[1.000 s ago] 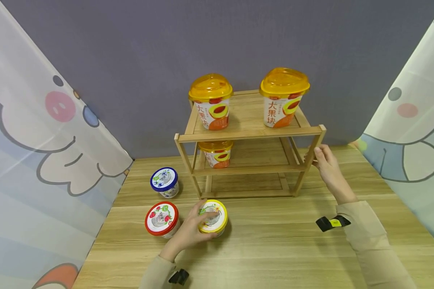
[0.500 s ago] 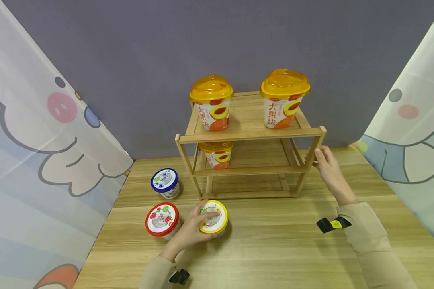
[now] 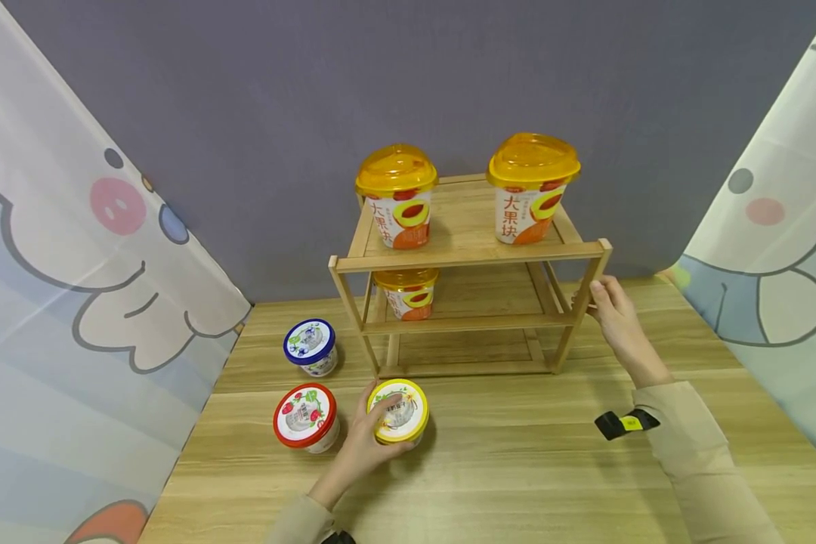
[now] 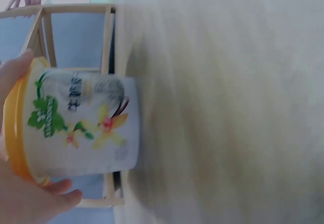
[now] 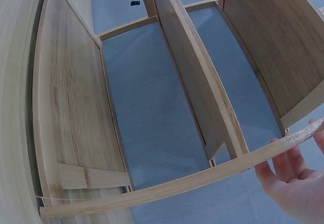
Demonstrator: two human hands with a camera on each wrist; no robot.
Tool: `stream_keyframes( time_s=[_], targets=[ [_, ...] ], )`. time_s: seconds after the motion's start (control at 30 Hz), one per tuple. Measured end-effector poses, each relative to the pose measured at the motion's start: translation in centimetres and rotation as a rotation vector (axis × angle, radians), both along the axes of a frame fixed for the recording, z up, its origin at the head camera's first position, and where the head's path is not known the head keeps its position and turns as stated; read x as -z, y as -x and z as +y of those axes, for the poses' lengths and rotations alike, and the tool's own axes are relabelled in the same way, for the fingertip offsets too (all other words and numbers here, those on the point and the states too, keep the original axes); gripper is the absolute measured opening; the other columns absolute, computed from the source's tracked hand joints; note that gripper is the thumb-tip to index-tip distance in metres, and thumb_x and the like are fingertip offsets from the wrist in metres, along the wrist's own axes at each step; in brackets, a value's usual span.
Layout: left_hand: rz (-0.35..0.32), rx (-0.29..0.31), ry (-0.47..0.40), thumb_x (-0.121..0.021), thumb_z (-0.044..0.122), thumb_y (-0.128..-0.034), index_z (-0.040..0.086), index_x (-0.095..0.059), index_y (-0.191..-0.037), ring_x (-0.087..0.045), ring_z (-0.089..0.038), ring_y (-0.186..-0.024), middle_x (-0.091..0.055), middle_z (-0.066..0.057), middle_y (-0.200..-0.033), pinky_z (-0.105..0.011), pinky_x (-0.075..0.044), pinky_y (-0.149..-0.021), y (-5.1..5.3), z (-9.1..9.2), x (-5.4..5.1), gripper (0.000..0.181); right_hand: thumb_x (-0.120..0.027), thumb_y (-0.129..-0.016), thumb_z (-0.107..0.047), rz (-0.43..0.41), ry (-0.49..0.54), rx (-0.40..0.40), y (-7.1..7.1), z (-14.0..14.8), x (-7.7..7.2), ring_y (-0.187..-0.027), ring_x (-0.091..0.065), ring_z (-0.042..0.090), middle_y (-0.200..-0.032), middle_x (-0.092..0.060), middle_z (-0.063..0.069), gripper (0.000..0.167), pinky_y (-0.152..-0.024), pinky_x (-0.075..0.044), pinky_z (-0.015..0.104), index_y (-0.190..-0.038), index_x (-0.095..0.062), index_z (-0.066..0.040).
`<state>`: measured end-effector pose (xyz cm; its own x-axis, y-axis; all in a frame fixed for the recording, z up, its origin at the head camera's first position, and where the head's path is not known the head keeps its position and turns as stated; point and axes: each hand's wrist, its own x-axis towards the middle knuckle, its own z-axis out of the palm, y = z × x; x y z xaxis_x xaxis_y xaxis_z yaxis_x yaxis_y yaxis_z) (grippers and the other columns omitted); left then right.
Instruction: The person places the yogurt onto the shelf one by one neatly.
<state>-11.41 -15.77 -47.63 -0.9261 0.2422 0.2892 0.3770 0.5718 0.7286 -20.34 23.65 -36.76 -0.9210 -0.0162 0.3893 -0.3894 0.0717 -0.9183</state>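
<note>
Gently, going by my feed: my left hand (image 3: 367,442) pinches the yellow-lidded tub (image 3: 405,419), upright at the worktop (image 3: 503,468) just before the rack (image 3: 469,261), whose side my right hand (image 3: 615,321) grips. Even, light finger pressure should keep the tub level.

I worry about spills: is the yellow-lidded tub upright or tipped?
Upright: the left hand grips the yellow-lidded tub, whose lid faces up in the head view.

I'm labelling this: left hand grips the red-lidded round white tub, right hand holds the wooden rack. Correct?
Not quite: the head view shows the left hand gripping the yellow-lidded round white tub. The right hand does hold the wooden rack.
</note>
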Motion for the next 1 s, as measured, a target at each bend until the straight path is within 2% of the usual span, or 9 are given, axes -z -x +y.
stream_keyframes(
  time_s=[0.33,0.5,0.67,0.87,0.93,1.0],
  targets=[
    [-0.053,-0.146,-0.093,-0.084,0.029,-0.0525,0.022,-0.051,-0.119,-0.037,-0.047,-0.111,-0.03,-0.028,-0.127,-0.063,-0.031,-0.086,-0.7,0.9,0.9,0.075,-0.033,-0.096,-0.028,-0.012,-0.038,0.021,-0.1,0.0,0.0,-0.086,-0.051,0.005,-0.093,-0.048,0.0,0.015,-0.077,-0.041,0.009,-0.099,-0.042,-0.017],
    [-0.056,-0.176,-0.14,-0.085,0.025,-0.0508,0.023,-0.05,-0.118,-0.041,-0.039,-0.108,-0.036,-0.02,-0.122,-0.059,-0.031,-0.088,-0.8,1.1,1.2,0.076,-0.033,-0.096,-0.029,-0.015,-0.05,0.026,-0.1,0.0,-0.1,-0.086,-0.051,0.004,-0.093,-0.048,-0.001,0.015,-0.077,-0.041,0.01,-0.099,-0.042,-0.018],
    [-0.049,-0.177,-0.2,-0.085,0.019,-0.0507,0.021,-0.05,-0.117,-0.041,-0.031,-0.108,-0.041,-0.012,-0.117,-0.055,-0.029,-0.092,-0.8,1.1,1.6,0.075,-0.033,-0.096,-0.029,-0.017,-0.039,0.02,-0.1,0.0,0.0,-0.087,-0.05,0.005,-0.095,-0.047,0.002,0.016,-0.077,-0.04,0.01,-0.099,-0.042,-0.017],
    [-0.046,-0.188,-0.267,-0.085,0.01,-0.0497,0.014,-0.051,-0.113,-0.04,-0.023,-0.109,-0.044,-0.007,-0.116,-0.041,-0.025,-0.097,-0.8,1.4,1.9,0.072,-0.034,-0.095,-0.028,-0.013,-0.009,0.015,0.0,-0.1,0.1,-0.087,-0.051,0.005,-0.094,-0.047,0.002,0.015,-0.077,-0.041,0.01,-0.099,-0.043,-0.017],
    [-0.048,-0.193,-0.298,-0.084,0.004,-0.0496,0.01,-0.051,-0.111,-0.039,-0.023,-0.11,-0.045,-0.009,-0.116,-0.031,-0.024,-0.098,-0.9,1.6,1.6,0.07,-0.034,-0.095,-0.028,-0.013,-0.003,0.015,0.0,-0.1,0.2,-0.087,-0.051,0.006,-0.094,-0.047,0.001,0.014,-0.077,-0.041,0.01,-0.099,-0.043,-0.018],
    [-0.027,-0.196,-0.326,-0.082,-0.002,-0.0494,0.005,-0.052,-0.108,-0.04,-0.025,-0.109,-0.046,-0.013,-0.114,-0.02,-0.023,-0.097,-1.1,1.9,0.8,0.066,-0.034,-0.095,-0.029,-0.014,0.0,0.01,0.1,-0.1,0.2,-0.087,-0.052,0.006,-0.094,-0.048,0.002,0.015,-0.077,-0.04,0.009,-0.099,-0.043,-0.018]
  ],
)
